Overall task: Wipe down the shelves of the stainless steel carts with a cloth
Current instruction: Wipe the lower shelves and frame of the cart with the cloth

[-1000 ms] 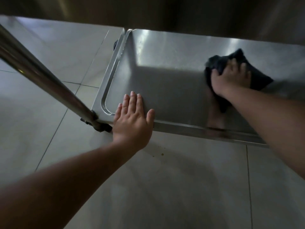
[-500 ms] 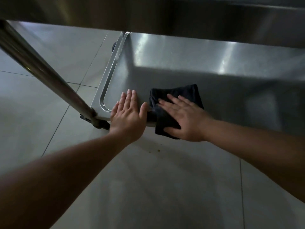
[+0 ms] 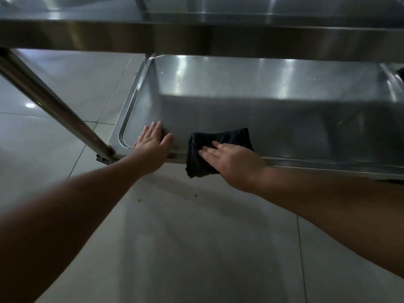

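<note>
The right hand [image 3: 231, 161] has its fingers [image 3: 207, 150] laid out straight, pressing flat on a dark folded cloth [image 3: 216, 147]; nothing is gripped, only pushed down. The left hand [image 3: 153, 145] is likewise released, fingers straight and together, palm resting on the front lip of the cart's bottom shelf [image 3: 251, 110] at about 9 o'clock from the cloth, near it but apart.

The cloth sits at the shelf's front edge, towards its left end. Its far half lies on the steel; its near half hangs over the lip above the tiled floor [image 3: 175, 248]. At 12 o'clock the upper shelf [image 3: 196, 40] overhangs the work, and a steel leg [image 3: 54, 110] runs down to the front left corner at 9 o'clock.

The main risk, as I judge it, is the cloth sliding off: with no curled fingers on it and half already past the lip, a pull towards 6 o'clock could drop it onto the floor, where small crumbs [image 3: 195, 195] lie. Pressing hard at the edge might also roll the cart, though the left hand appears to brace it. The back of the shelf lies in shadow, so patches there could go unwiped unnoticed.
</note>
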{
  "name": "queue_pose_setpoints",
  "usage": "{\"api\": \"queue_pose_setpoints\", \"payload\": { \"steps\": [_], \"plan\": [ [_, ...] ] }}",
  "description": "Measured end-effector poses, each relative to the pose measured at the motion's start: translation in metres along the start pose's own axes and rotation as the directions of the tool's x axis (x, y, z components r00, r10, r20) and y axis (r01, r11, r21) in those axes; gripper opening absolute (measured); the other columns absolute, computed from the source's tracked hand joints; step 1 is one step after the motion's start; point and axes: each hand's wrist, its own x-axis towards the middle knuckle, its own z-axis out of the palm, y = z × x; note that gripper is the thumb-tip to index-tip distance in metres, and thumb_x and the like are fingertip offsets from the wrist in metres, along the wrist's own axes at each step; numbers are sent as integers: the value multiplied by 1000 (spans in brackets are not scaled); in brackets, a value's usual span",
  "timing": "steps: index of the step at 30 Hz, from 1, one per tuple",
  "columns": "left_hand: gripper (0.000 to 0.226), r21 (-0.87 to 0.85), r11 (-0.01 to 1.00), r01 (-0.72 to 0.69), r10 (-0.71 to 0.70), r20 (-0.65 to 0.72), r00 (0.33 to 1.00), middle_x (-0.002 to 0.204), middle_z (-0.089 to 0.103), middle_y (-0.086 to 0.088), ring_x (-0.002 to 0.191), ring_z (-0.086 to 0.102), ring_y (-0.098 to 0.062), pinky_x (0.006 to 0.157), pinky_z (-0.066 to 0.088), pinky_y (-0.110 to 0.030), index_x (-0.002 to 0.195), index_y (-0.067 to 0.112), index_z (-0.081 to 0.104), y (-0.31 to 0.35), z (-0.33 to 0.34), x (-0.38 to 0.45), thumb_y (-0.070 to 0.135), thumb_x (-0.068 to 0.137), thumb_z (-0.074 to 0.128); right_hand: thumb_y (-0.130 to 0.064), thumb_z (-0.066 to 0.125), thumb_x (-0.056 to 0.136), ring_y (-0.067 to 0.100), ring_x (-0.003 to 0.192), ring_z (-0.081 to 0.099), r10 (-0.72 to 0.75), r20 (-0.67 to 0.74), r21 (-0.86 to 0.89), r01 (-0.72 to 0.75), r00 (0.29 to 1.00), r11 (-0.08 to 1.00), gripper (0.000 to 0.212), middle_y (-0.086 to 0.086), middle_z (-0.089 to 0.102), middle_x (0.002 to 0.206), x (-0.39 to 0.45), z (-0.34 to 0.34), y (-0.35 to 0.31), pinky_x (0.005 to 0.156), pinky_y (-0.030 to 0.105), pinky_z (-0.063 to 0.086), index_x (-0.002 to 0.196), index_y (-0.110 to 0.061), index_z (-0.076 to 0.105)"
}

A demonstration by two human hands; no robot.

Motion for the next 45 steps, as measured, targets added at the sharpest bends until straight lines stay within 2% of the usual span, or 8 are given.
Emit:
{"api": "queue_pose_setpoints", "payload": {
  "steps": [8, 12, 16, 26, 31, 33, 39, 45],
  "plan": [
    [64, 54, 982, -183, 184, -19, 983, 175, 16, 6, 162, 9, -18, 129, 14, -53, 168, 31, 22, 23, -11, -22, 57, 110, 33, -10, 38, 106, 29, 140, 51, 54, 87, -56, -49, 995, 997, 58, 6, 40, 163, -36, -32, 8, 106, 42, 50, 162, -20, 28],
    [61, 227, 929, -292, 297, 10, 955, 173, 26, 5, 158, 24, -24, 126, 23, -53, 164, 33, 31, 42, -5, -36, 53, 108, 42, -7, 52, 96, 31, 100, 67, 81, 266, -69, -65, 961, 996, 47, 0, 64, 124, -52, -64, 18, 76, 44, 58, 137, -29, 48],
    [60, 339, 878, -337, 343, 45, 938, 164, 43, 2, 151, 40, -24, 120, 35, -50, 157, 31, 38, 63, 12, -73, 55, 102, 43, -4, 51, 92, 31, 87, 63, 153, 430, -38, -151, 890, 988, 32, -2, 59, 102, -81, -94, 16, 66, 39, 50, 112, -29, 45],
    [74, 367, 910, -193, 37, 393, 919, 175, 22, -1, 161, 17, -26, 127, 18, -49, 165, 28, 24, 141, -27, -206, 66, 103, 35, 2, 53, 88, 25, 74, 55, 220, 668, 124, -397, 711, 909, 52, 10, 57, 100, -165, -161, -37, 63, 40, 48, 136, -14, 41],
    [74, 390, 906, -163, -55, 492, 869, 177, 14, -1, 163, 9, -25, 128, 13, -49, 167, 26, 20, 196, -111, -286, 63, 105, 32, -6, 55, 96, 34, 99, 64, 268, 714, 153, -517, 646, 842, 46, 14, 60, 118, -200, -239, -69, 86, 48, 56, 140, -12, 43],
    [74, 404, 903, -144, -87, 502, 861, 177, 10, 0, 163, 6, -24, 129, 11, -49, 167, 26, 18, 224, -149, -313, 63, 105, 31, -5, 52, 97, 32, 92, 63, 296, 656, 205, -541, 694, 816, 44, 13, 60, 113, -218, -284, -77, 79, 45, 56, 140, -14, 44],
    [72, 394, 912, -114, -76, 436, 897, 175, 18, -3, 161, 14, -26, 127, 18, -51, 165, 25, 23, 320, -260, -387, 62, 104, 32, -8, 57, 93, 29, 98, 62, 328, 642, 223, -578, 693, 785, 50, 9, 59, 120, -265, -439, -91, 78, 37, 51, 140, -17, 43],
    [71, 321, 946, -47, -63, 323, 944, 172, 28, -1, 157, 24, -24, 123, 24, -48, 163, 26, 28, 403, -347, -446, 63, 102, 32, -6, 61, 89, 30, 108, 62, 381, 620, 255, -635, 686, 730, 61, 6, 57, 129, -305, -577, -108, 85, 44, 55, 142, -25, 38]
  ]
}}
